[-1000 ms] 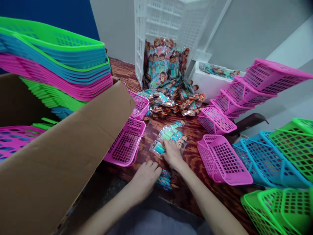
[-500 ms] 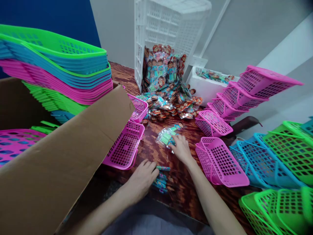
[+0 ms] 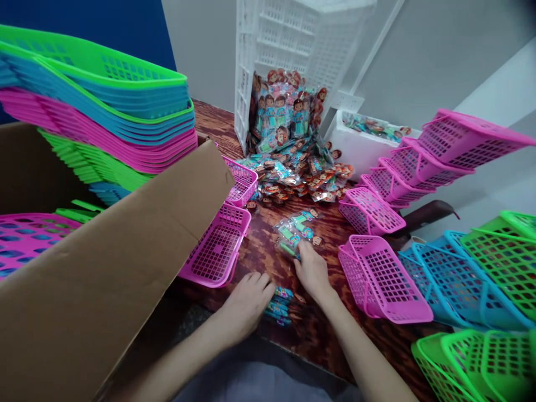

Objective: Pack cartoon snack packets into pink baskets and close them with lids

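My right hand [image 3: 312, 269] is closed on the near edge of a small clear packet [image 3: 288, 247] with a green and blue item inside. Just beyond it lie a few loose packets [image 3: 302, 222] with printed cartoon figures. My left hand [image 3: 248, 304] lies low on the table, its fingers loosely bent and slightly apart, against the left ends of a short row of packets [image 3: 280, 307]. Part of that row is hidden by the hand. Left of it is a pink basket [image 3: 209, 245]; another pink basket [image 3: 387, 279] stands right of my right forearm.
A cardboard box [image 3: 125, 262] with nested coloured baskets [image 3: 138, 111] fills the left. Behind, packets [image 3: 293, 162] spill from a white crate [image 3: 285, 33] beside a white foam box [image 3: 355, 148]. Pink, blue [image 3: 456, 279] and green baskets [image 3: 477, 357] line the right.
My right hand has drawn slightly nearer and closed on a packet; the loose packets are more spread out. My left hand has shifted slightly right beside the row. The view has tilted a little.
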Motion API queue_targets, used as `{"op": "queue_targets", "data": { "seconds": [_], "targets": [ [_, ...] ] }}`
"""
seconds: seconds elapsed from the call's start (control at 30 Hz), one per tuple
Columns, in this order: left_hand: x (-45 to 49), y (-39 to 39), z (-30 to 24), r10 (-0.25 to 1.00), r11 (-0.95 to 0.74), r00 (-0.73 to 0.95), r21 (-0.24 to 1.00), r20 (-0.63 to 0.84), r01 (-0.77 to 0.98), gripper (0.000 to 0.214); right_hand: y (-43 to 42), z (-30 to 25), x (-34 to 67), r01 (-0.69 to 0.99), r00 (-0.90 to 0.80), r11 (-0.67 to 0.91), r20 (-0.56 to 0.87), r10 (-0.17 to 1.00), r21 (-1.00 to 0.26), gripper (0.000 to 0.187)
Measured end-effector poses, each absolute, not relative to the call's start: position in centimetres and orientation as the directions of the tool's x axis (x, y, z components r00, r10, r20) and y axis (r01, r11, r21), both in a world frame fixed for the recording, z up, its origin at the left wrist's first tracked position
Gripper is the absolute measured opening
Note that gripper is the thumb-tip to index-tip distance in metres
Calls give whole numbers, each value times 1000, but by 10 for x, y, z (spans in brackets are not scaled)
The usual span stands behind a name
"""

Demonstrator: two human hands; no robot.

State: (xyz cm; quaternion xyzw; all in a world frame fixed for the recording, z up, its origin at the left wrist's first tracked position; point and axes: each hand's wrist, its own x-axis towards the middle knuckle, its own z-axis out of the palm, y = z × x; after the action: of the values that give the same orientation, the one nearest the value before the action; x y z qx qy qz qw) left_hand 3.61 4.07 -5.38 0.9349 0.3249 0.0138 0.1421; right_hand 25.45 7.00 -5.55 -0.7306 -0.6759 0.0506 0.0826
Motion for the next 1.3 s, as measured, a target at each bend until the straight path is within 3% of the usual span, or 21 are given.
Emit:
{"op": "queue_targets", "data": {
  "seconds": [0.17,0.3,0.4,0.6,0.7,0.77,0.83,0.97,1.13,1.3],
  "targets": [
    [36,39,-57,625,-733,778,292,-63,614,43,62,-52,259,964,62,-68,-33,998,-258,26],
    [34,36,-55,626,-749,779,305,38,587,43,47,-50,253,909,-38,0,-84,996,-417,23],
    [33,37,-50,601,-783,794,267,93,562,36,30,-44,243,890,-89,42,-82,993,-454,17],
    [31,42,-47,521,-819,853,296,23,492,47,37,-30,251,746,-306,107,-196,932,-658,8],
    [32,43,-52,532,-804,847,316,3,504,62,76,-33,267,832,-128,0,-192,973,-554,26],
    [33,42,-55,536,-799,844,327,5,505,71,104,-40,273,905,81,-118,-106,991,-408,22],
    [34,42,-57,539,-796,842,330,4,508,78,124,-48,272,925,188,-195,-53,981,-325,22],
    [39,43,-54,577,-768,815,307,-49,562,73,135,-64,258,935,186,-205,-92,978,-289,36],
    [44,45,-48,587,-744,800,308,-125,594,56,131,-60,270,959,35,-95,-221,975,-268,23],
    [43,45,-51,605,-722,786,328,-127,609,56,171,-35,318,980,137,-164,-210,968,-117,21]
  ]
}}
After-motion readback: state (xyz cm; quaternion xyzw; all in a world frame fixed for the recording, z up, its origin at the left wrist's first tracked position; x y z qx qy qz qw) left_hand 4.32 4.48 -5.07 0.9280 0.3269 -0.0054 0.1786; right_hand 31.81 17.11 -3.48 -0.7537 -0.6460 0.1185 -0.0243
